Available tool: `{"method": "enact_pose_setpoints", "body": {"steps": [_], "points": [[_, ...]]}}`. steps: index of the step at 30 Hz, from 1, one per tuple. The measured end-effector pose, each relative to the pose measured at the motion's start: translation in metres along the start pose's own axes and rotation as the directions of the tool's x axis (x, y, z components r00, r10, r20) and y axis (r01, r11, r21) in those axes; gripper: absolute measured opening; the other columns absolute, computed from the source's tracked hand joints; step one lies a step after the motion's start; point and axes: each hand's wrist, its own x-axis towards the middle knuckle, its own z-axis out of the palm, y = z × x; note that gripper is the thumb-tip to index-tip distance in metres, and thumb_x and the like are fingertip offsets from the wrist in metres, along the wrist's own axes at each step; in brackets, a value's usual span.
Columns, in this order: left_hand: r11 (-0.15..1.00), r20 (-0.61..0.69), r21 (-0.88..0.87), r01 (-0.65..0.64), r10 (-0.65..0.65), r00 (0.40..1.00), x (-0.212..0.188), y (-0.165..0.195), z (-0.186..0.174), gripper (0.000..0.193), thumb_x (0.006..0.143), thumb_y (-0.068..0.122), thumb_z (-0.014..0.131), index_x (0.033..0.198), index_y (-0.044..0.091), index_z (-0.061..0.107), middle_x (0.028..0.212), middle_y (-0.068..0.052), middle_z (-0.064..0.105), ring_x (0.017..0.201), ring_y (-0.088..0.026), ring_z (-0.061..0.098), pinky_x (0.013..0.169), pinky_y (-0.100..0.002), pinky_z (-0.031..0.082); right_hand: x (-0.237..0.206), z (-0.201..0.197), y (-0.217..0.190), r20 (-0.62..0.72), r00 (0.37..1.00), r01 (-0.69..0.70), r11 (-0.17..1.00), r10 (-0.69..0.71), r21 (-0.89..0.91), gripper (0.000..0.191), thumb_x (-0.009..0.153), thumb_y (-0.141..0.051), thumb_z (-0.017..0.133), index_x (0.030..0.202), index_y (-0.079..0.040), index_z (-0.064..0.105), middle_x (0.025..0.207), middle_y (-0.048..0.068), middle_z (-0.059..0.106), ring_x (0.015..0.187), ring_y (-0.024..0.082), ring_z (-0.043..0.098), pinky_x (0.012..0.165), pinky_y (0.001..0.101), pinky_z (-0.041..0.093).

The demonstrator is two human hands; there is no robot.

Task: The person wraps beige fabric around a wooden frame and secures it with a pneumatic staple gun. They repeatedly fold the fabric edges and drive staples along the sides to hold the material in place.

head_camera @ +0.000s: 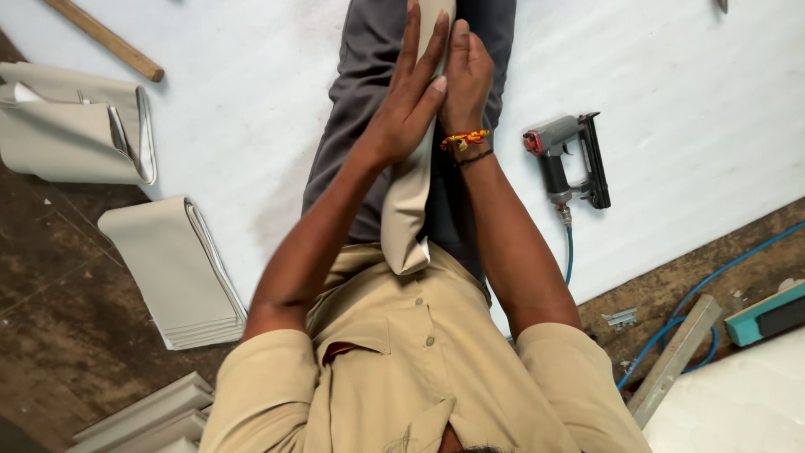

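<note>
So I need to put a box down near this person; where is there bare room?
Bare white sheet lies beyond the staple gun, and between the grey trouser leg and folded beige fabric. The dark floor by the fabric stack is crowded.
</note>
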Motion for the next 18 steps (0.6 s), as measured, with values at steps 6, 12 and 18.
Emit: {"method": "enact_pose_setpoints", "body": {"steps": [6,12,18], "points": [[0.792,-0.079,-0.61,0.032,-0.101,0.992,0.033,-0.048,-0.002,0.065,0.12,0.048,0.028,0.169,0.019,-0.001,0.178,-0.005,0.0,0.165,-0.023,0.016,0.132,-0.04,0.033,-0.004,0.011,-0.011,0.017,1.0,-0.004,1.0,0.004,0.027,0.051,0.106,-0.049,0.045,0.086,-0.007,0.065,0.07,-0.003,0.066,0.061,0.005,0.064,0.055,0.0245,0.054],[0.546,0.031,-0.822,0.164,-0.243,0.969,0.067,-0.068,0.016,0.063,0.118,0.043,0.023,0.171,0.016,0.003,0.178,-0.007,0.015,0.159,-0.021,0.03,0.128,-0.033,0.032,-0.004,0.013,-0.021,-0.038,0.998,-0.054,0.991,0.049,-0.12,0.05,0.109,-0.045,0.043,0.082,-0.008,0.062,0.066,-0.003,0.059,0.058,0.005,0.057,0.053,0.0238,0.049],[0.731,0.002,-0.676,0.093,-0.125,0.992,0.053,-0.047,0.009,0.054,0.123,0.038,0.024,0.169,0.021,0.003,0.178,0.001,0.001,0.165,-0.016,0.013,0.137,-0.031,0.018,-0.006,0.012,-0.013,-0.035,0.999,-0.013,0.994,0.01,-0.104,0.048,0.111,-0.042,0.045,0.084,-0.005,0.06,0.069,-0.001,0.056,0.063,0.007,0.051,0.058,0.0275,0.046]]}}
